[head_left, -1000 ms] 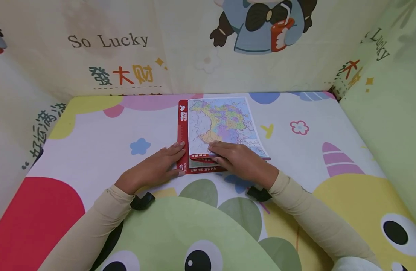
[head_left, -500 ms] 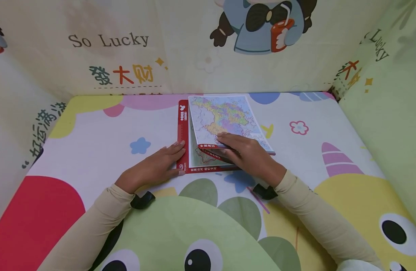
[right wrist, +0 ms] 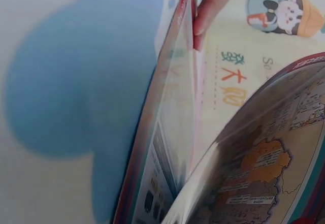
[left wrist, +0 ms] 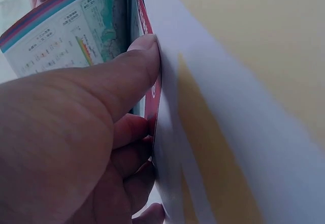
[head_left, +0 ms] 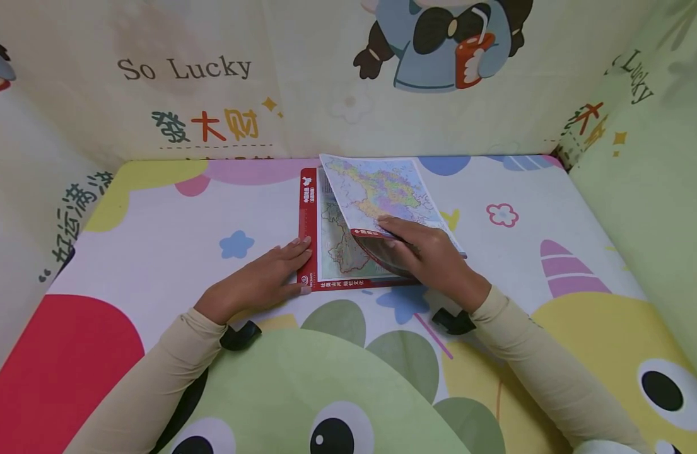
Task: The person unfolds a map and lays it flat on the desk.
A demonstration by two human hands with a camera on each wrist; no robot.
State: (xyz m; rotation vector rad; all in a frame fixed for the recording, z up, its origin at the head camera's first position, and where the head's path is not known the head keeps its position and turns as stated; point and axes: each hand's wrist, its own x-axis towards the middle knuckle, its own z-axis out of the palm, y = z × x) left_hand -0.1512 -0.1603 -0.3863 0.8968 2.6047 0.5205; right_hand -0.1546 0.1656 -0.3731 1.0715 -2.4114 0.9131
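I judge the map booklet [head_left: 348,252], lying mid-mat, light and floppy with slick pages, so my left hand [head_left: 263,280] presses flat-fingered on its red spine edge while my right hand [head_left: 430,255] pinches the lifted page's [head_left: 382,189] near edge.

Two hands, left hand [head_left: 257,280] and right hand [head_left: 430,255]; one map booklet [head_left: 348,252].

left grip [head_left: 261,277] flat, right grip [head_left: 433,255] pinching
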